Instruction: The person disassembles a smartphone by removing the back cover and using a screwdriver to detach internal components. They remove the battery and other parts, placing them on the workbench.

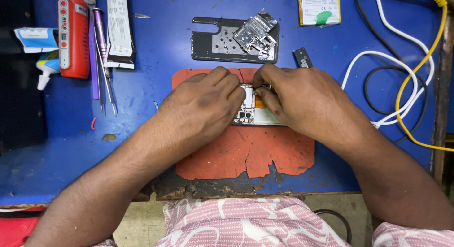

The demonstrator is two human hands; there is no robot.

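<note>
I am pressing my left hand [205, 105] down on the opened phone [255, 112], fingers curled over its left end. My right hand [298, 100] is pinching at something on the phone's top edge with fingertips closed; what they grip is too small to tell. The phone is lying on the torn orange mat [246, 150] at the centre of the blue table [156, 48]. At twelve o'clock the dark back cover [213, 43] is carrying a metal shield plate [255, 34]; at ten o'clock a red tool [73, 36] is lying.

I see: cracked matt orange rubber mat [246, 155] | scuffed blue painted tabletop [161, 48] | crinkled shiny metal shield [255, 33] | glossy red plastic tool [74, 36]
</note>
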